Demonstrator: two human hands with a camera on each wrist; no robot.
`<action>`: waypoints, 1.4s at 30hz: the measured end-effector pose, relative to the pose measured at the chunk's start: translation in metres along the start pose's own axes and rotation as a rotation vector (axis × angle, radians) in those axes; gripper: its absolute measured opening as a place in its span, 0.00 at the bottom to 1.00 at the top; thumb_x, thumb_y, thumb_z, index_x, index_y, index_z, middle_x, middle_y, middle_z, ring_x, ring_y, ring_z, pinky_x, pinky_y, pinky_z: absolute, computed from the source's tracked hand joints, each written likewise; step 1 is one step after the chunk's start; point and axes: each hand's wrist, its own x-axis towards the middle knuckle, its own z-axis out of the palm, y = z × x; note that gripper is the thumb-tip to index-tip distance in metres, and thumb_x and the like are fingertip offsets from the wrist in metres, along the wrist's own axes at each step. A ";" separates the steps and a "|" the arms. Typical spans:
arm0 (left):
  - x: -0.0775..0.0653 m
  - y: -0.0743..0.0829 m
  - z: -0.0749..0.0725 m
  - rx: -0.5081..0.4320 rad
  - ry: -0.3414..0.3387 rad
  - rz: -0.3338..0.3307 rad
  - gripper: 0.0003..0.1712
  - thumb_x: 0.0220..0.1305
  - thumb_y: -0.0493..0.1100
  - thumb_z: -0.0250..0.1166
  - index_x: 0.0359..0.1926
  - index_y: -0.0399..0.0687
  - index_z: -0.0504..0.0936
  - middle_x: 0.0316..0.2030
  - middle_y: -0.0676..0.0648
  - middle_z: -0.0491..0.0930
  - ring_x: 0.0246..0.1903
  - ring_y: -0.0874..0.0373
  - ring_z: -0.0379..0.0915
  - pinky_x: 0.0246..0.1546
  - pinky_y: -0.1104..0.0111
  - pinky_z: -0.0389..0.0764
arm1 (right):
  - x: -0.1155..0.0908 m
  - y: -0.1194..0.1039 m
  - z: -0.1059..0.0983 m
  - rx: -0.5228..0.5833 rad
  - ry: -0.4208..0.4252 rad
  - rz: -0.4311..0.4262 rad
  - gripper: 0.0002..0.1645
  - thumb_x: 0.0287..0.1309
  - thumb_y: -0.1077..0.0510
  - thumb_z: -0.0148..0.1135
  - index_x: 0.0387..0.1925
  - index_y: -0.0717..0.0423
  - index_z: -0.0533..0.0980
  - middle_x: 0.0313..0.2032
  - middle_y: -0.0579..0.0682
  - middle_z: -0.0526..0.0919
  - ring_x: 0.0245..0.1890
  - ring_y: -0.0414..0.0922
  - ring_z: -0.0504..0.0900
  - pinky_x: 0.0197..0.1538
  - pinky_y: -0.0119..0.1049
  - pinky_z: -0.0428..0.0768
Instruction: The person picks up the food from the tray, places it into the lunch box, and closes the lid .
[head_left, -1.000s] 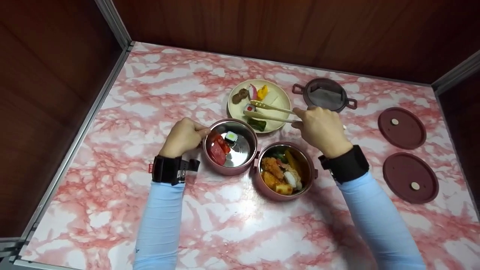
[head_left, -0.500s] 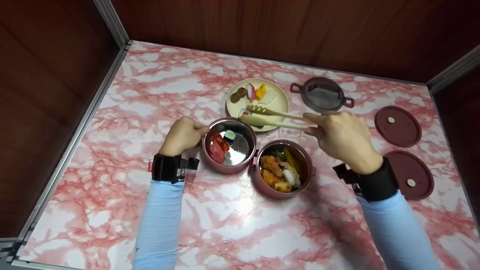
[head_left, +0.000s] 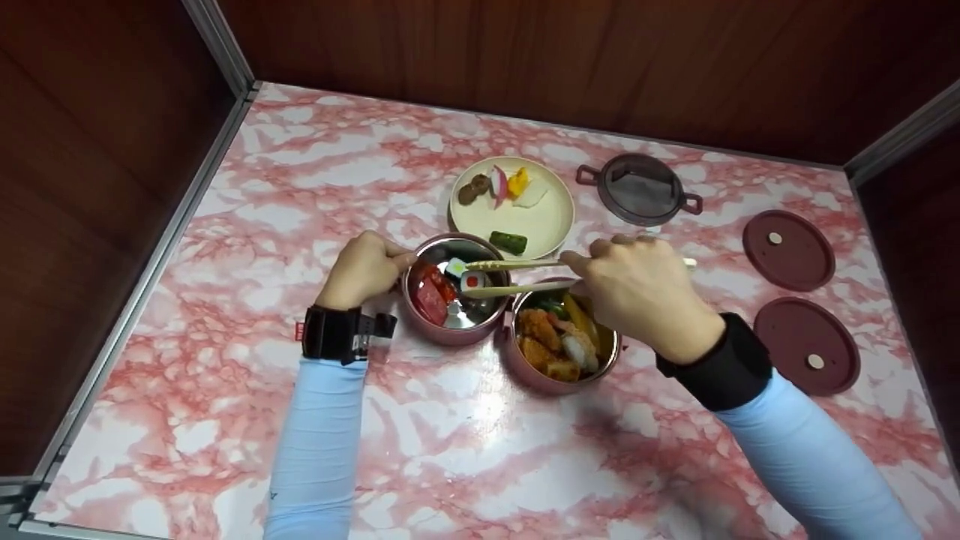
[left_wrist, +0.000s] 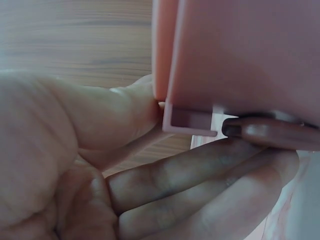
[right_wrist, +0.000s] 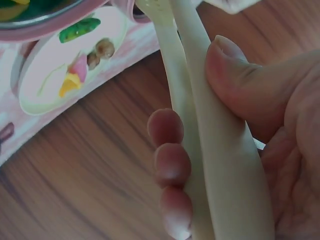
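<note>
My left hand (head_left: 369,270) grips the left pink pot (head_left: 456,335) at its side; in the left wrist view the thumb is at the pot's handle (left_wrist: 192,125) and the fingers lie beneath. Inside are a red meat-like slice (head_left: 431,301) and a sushi roll with a green centre (head_left: 455,268). My right hand (head_left: 637,292) holds pale tongs (right_wrist: 225,165), thumb on one arm, fingertips on the other. Between the tong tips, within the left pot's opening, is a sushi roll with a red centre (head_left: 472,281); whether it touches the bottom cannot be seen.
Right of it stands a second pink pot (head_left: 551,386) with fried pieces and vegetables. Behind, a cream plate (head_left: 551,221) bears a green piece (head_left: 508,241), brown balls, and pink and yellow pieces. A dark two-handled lid (head_left: 641,191) and maroon lids (head_left: 787,251) (head_left: 806,345) lie right.
The tongs have carried the red-centred sushi roll from the plate, toward me and left, into the left pot's opening. My left hand has stayed at the pot.
</note>
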 end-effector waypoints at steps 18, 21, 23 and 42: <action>0.003 -0.002 -0.001 0.023 0.017 -0.012 0.11 0.67 0.46 0.65 0.44 0.46 0.89 0.41 0.44 0.87 0.35 0.51 0.79 0.43 0.59 0.75 | 0.005 0.009 -0.023 0.031 0.031 0.088 0.12 0.52 0.53 0.73 0.37 0.52 0.81 0.21 0.53 0.76 0.16 0.52 0.72 0.13 0.48 0.68; 0.003 -0.002 -0.001 0.021 0.013 -0.021 0.11 0.68 0.46 0.65 0.44 0.46 0.89 0.41 0.44 0.87 0.36 0.51 0.79 0.44 0.58 0.75 | -0.007 0.026 -0.024 0.104 0.116 0.182 0.18 0.53 0.51 0.74 0.46 0.47 0.84 0.27 0.55 0.82 0.17 0.56 0.76 0.12 0.53 0.67; 0.002 -0.002 -0.001 0.022 0.012 -0.027 0.12 0.67 0.47 0.65 0.45 0.47 0.89 0.41 0.44 0.87 0.35 0.51 0.79 0.43 0.58 0.76 | -0.016 0.037 -0.020 0.143 0.156 0.251 0.21 0.54 0.50 0.73 0.51 0.43 0.83 0.30 0.55 0.84 0.17 0.60 0.77 0.12 0.56 0.65; 0.002 0.000 0.001 0.002 0.018 -0.011 0.09 0.67 0.45 0.66 0.42 0.47 0.90 0.37 0.47 0.87 0.34 0.52 0.79 0.41 0.61 0.75 | -0.048 0.070 0.095 0.494 0.018 0.488 0.21 0.58 0.52 0.72 0.54 0.46 0.83 0.30 0.54 0.87 0.21 0.50 0.76 0.24 0.50 0.69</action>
